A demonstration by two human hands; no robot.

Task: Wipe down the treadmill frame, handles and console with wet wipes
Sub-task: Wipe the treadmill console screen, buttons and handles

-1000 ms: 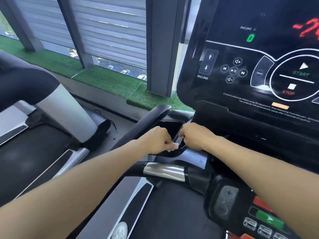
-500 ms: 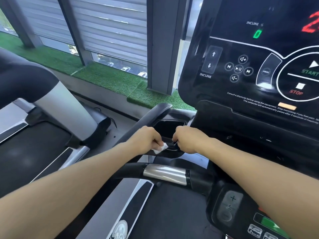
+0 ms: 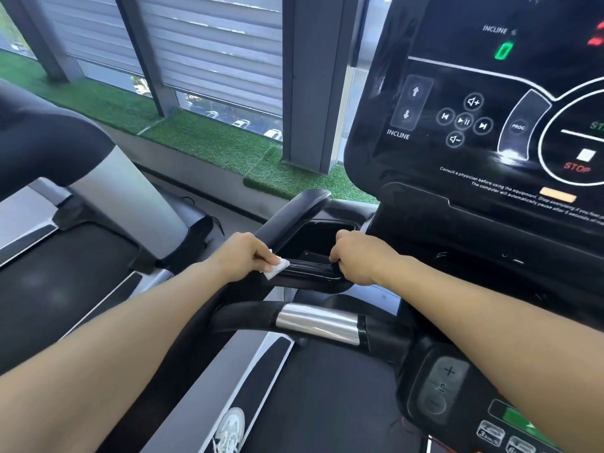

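Note:
My left hand pinches a small folded white wet wipe against the near left rim of the black storage tray beside the treadmill console. My right hand grips the tray's front right rim with curled fingers. The black side handle rises just behind my left hand. Below the tray, a front handlebar with a chrome sensor crosses the view.
A second treadmill stands to the left. Control buttons sit on the lower right panel. Green artificial turf, a grey pillar and shuttered windows lie beyond the machine. The running belt is below.
My two hands have drawn apart along the tray rim. The left hand slid the wipe leftward, and more of the wipe shows now.

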